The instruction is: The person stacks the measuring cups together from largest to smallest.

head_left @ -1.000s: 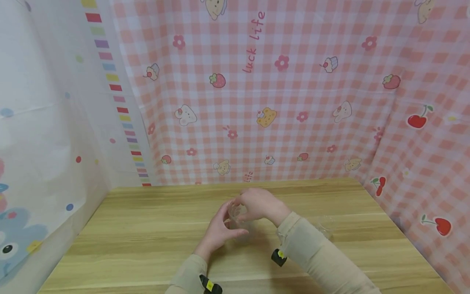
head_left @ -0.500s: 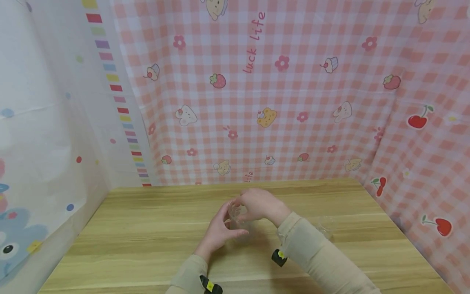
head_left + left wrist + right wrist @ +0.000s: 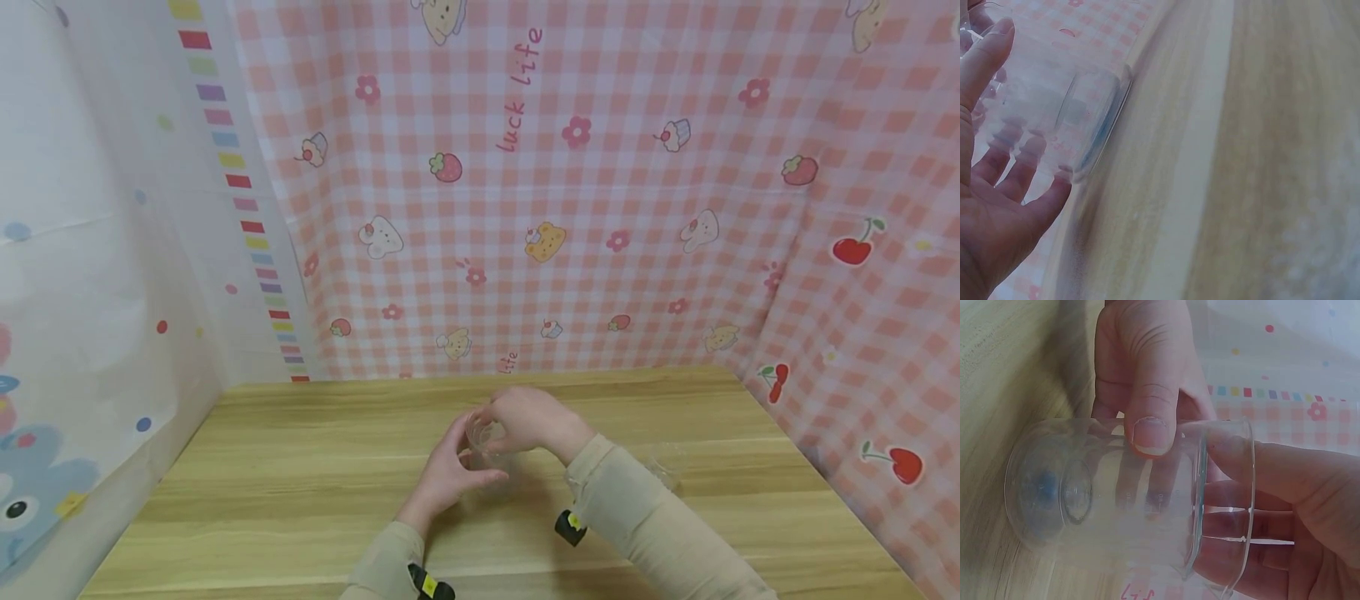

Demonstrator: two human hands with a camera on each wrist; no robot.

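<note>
Two clear glass beakers are nested above the wooden table: a larger beaker (image 3: 1019, 512) outside and a smaller beaker (image 3: 1079, 494) within it. In the right wrist view, faint graduation marks show through the glass. My left hand (image 3: 444, 477) grips the larger beaker's side, thumb (image 3: 988, 62) on one face and fingers curled round the other. From above, my right hand (image 3: 534, 421) reaches to the open end, thumb and fingers pinching at the smaller beaker's rim (image 3: 1199, 487). Exactly which fingertips touch which glass is hard to tell through the reflections.
Another clear, glass-like object (image 3: 663, 467) is on the wooden table (image 3: 315, 467), partly hidden by the right sleeve (image 3: 637, 500). A pink checked cloth (image 3: 570, 192) hangs at the back and right, and a white patterned cloth (image 3: 112, 250) at the left.
</note>
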